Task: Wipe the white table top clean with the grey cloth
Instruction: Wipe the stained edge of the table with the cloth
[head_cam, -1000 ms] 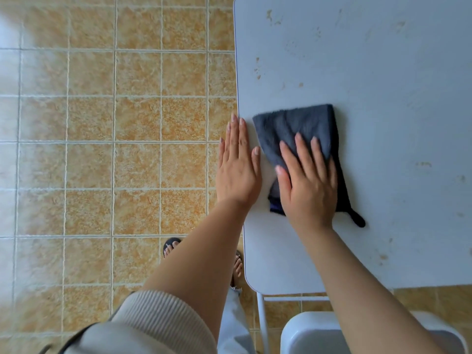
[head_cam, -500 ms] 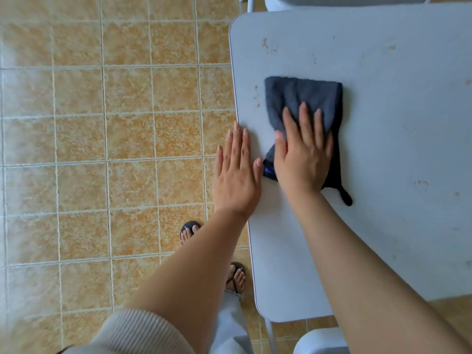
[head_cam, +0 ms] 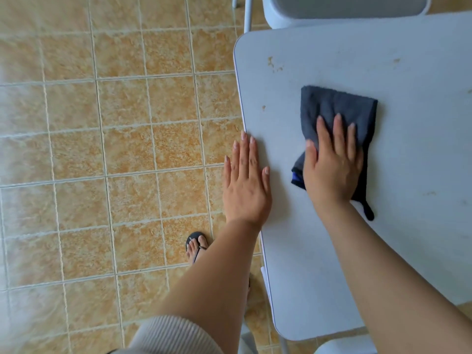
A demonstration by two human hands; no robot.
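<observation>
Grey cloth (head_cam: 337,108) sits folded on the white table top (head_cam: 421,149), near its left edge and a bit back from the far-left corner. Your right hand (head_cam: 332,167) lies flat on the cloth's near half, fingers straight and pressing down, so that half is mostly hidden. Only a dark tail (head_cam: 369,213) pokes out by your wrist. Your left hand (head_cam: 245,185) is flat and relaxed too, lying across the left edge. Brownish specks (head_cam: 270,61) dot the far-left corner. The table's right side is cut off.

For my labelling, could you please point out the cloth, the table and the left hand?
cloth (head_cam: 337,106): head view, bare upper part.
table (head_cam: 301,277): head view, bare near top.
left hand (head_cam: 246,190): head view, back of hand.
</observation>
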